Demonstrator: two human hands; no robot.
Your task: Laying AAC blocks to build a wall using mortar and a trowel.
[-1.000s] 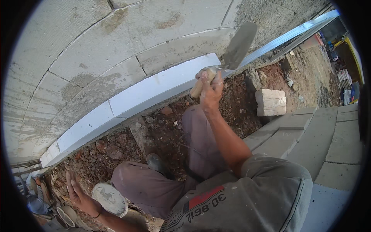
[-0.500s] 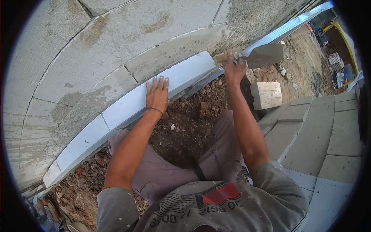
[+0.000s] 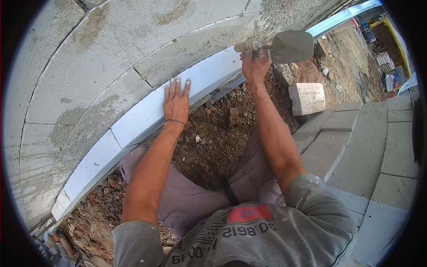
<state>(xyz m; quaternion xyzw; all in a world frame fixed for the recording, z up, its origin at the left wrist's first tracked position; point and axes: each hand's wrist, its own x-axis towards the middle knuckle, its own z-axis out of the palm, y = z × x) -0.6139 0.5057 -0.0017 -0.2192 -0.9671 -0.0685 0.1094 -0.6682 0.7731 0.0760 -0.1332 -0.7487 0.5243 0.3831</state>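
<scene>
Left hand [image 3: 176,104]: fingers extended, palm down on the white block [image 3: 147,107]; one second earlier it was off the block, low at the left.
Right hand [image 3: 256,66]: closed around the handle of the trowel [image 3: 291,46], well apart from the left; the blade, previously raised, pointed rightward.
White block: beneath the left hand, along the grey block wall [image 3: 200,49]; its far end lay just beside the right hand.
Obstruction: the trowel handle overlapped that end in view; contact could not be determined.
Ground: rubble-strewn soil [image 3: 209,147] between the forearms.
Right side: chipped pale block [image 3: 307,99] near the right forearm; grey blocks [image 3: 329,151] beyond.
</scene>
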